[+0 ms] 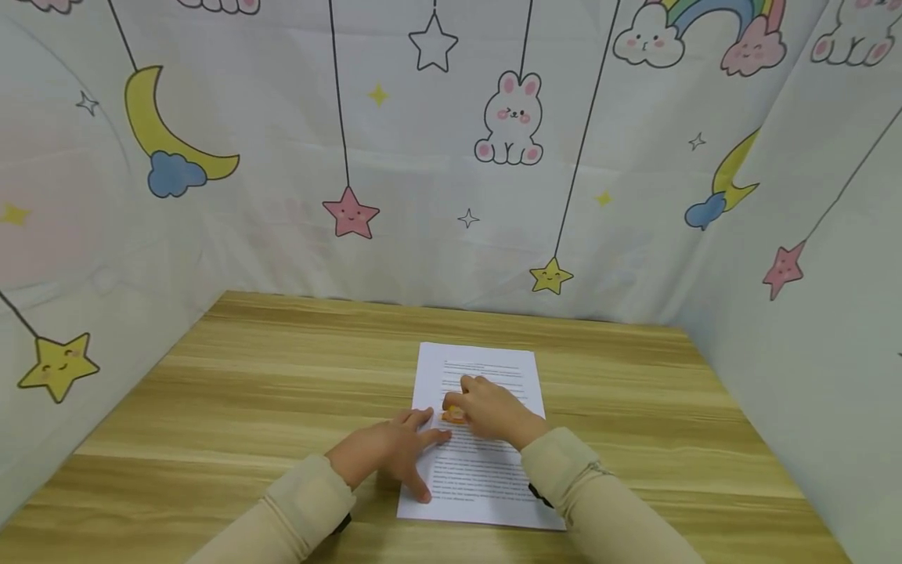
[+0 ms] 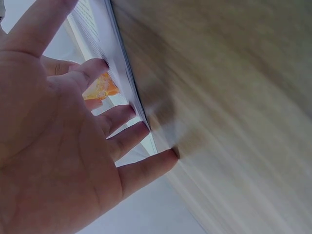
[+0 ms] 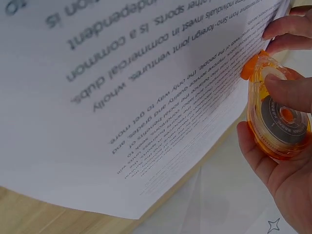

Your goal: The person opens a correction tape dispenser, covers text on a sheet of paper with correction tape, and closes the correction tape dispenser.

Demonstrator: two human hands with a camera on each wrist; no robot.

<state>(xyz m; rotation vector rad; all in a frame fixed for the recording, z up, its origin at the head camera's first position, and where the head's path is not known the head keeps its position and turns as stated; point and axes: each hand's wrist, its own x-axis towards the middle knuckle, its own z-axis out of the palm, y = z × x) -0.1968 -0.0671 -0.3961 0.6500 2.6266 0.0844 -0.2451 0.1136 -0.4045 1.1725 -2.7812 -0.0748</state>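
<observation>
An orange, see-through correction tape [image 1: 453, 416] is pinched between the thumb and fingers of my right hand [image 1: 499, 411]. Its tip [image 3: 251, 67] is at the printed lines of a white sheet of paper [image 1: 486, 509] in the right wrist view. My left hand [image 1: 391, 450] lies at the left edge of the paper, fingers spread, with some fingertips on the sheet. In the left wrist view the left palm [image 2: 53, 146] faces the camera, and the correction tape [image 2: 105, 87] shows orange behind the fingers.
The paper lies on a wood-grain table [image 1: 282, 376]. A white cloth [image 1: 437, 258] printed with stars, moons and a rabbit hangs behind the table and along both sides.
</observation>
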